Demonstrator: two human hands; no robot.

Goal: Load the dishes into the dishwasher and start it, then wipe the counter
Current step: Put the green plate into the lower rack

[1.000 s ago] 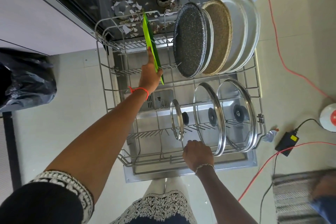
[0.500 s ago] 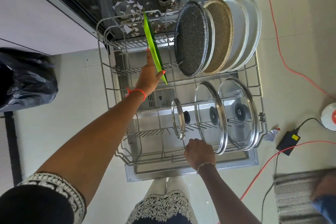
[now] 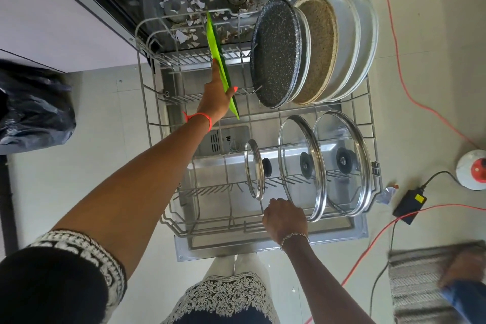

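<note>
The left hand (image 3: 216,101) pinches the green board (image 3: 214,42) — thumb on its right face, forefinger laid along the left — and holds it on edge over the far-left tines of the dishwasher rack (image 3: 143,102), just left of the upright plates (image 3: 276,55). The right hand (image 3: 285,218) has its fingers curled over a wire at the rack's near side, beside three standing glass lids (image 3: 302,166).

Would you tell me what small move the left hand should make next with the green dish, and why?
Probably ease the green dish down into the tines left of the dark speckled plate, then let go: the left hand holds it on edge there, while the right hand grips the rack.
</note>
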